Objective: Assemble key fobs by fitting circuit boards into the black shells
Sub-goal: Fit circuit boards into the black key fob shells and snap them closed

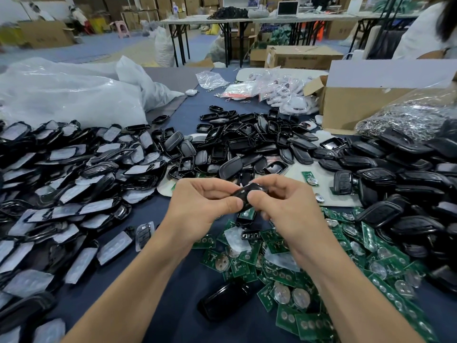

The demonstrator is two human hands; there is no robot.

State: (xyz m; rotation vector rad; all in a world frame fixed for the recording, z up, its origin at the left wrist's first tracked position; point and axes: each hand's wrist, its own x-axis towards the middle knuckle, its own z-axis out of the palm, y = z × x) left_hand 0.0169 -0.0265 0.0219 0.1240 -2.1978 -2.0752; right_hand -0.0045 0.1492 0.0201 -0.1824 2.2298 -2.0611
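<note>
At left, film-covered shell halves [74, 184] lie heaped on the table [173, 305]; at centre the left hand [202, 201] and right hand [282, 206] both pinch one black shell [248, 193] between curled fingers and thumbs, above loose circuit boards [309, 276] spread to the right. Whether a board already sits inside is hidden; uneven thumb pressure could seat it crooked or let the glossy shell slip.

A glossy black shell [248, 193], tilted, is pinched between the left hand [197, 201] and right hand [286, 204] above scattered green circuit boards [243, 264], with empty black shells [247, 142] heaped beyond.
</note>
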